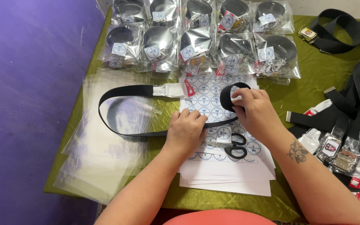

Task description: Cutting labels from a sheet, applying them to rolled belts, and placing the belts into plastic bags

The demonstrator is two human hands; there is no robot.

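Black belt [121,93] rolled by R hand [253,110] gripping coil, strap pinched flat by L hand [186,129]; tension should be kept even.

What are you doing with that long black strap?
A person is rolling up a black belt over sheets of round stickers. The right hand pinches the coiled end, and the left hand presses the strap flat. Scissors lie beneath the hands, empty clear bags at left, bagged belts behind.

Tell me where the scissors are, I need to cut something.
In the head view, the scissors lie on the sticker sheets, centre of the table, between the left hand and the right hand.
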